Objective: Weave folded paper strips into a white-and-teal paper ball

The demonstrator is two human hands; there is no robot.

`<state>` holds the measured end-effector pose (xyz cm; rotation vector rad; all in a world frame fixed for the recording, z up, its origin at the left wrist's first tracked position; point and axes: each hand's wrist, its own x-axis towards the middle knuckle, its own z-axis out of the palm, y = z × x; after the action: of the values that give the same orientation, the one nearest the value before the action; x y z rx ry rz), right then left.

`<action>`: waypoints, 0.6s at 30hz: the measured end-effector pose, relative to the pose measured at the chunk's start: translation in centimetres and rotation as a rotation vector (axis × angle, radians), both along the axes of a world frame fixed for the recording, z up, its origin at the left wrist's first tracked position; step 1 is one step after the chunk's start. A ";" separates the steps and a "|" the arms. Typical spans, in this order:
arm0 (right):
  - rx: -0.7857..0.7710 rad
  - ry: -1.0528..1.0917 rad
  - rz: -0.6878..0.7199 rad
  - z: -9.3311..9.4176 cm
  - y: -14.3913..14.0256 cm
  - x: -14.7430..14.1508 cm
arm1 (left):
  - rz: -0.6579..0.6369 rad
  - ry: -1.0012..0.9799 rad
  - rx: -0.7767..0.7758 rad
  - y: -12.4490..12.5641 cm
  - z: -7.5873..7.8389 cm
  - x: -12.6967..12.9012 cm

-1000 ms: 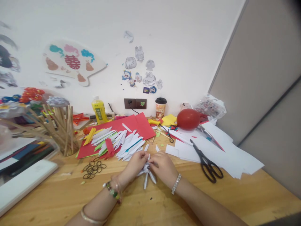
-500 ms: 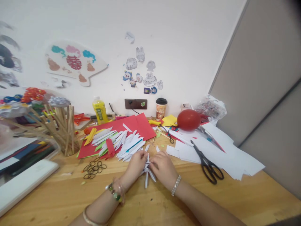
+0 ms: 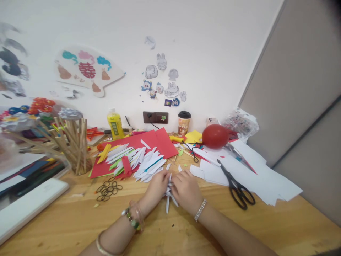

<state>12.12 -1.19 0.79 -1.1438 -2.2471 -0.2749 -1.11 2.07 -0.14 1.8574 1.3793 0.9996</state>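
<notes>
Between my two hands is a small bundle of folded white paper strips (image 3: 167,203), with narrow points sticking out below my fingers. My left hand (image 3: 159,185) is closed on its left side, fingertips at the top. My right hand (image 3: 186,188) pinches it from the right, and the fingers hide most of the middle. Just beyond my left hand lies a heap of folded white strips (image 3: 150,165) on red paper sheets (image 3: 165,142). Several dark rubber bands (image 3: 108,188) lie on the table to the left of my hands.
Black-handled scissors (image 3: 236,186) rest on the right near white paper sheets (image 3: 277,177). Behind them are a red balloon (image 3: 215,136) and a lidded paper cup (image 3: 184,124). On the left stand a yellow-green bottle (image 3: 115,124), a jar of wooden sticks (image 3: 77,149) and a white long box (image 3: 29,209).
The view has shifted slightly, so everything sits a little further right. My right fingers have closed in over the paper bundle, covering more of it. Both hands stay on it.
</notes>
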 end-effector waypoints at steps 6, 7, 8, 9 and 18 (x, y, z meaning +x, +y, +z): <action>-0.018 0.020 0.009 -0.3 0.1 -0.3 | 0.012 0.019 -0.007 0.1 -0.2 0.0; -0.030 0.039 0.012 -0.3 0.1 -0.3 | 0.015 0.020 -0.008 0.0 -0.1 0.0; -0.041 0.050 0.018 -0.3 0.1 -0.3 | 0.018 0.021 -0.009 0.0 -0.1 0.1; -0.047 0.054 0.025 -0.4 0.1 -0.3 | 0.019 0.023 -0.011 0.0 0.0 0.1; 0.059 0.034 0.042 -1.1 0.3 -0.6 | 0.027 0.028 -0.011 0.0 0.3 0.0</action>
<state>11.53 -0.87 -0.36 -1.0616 -2.2157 -0.3003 -1.12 2.05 0.14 1.8561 1.4272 0.9808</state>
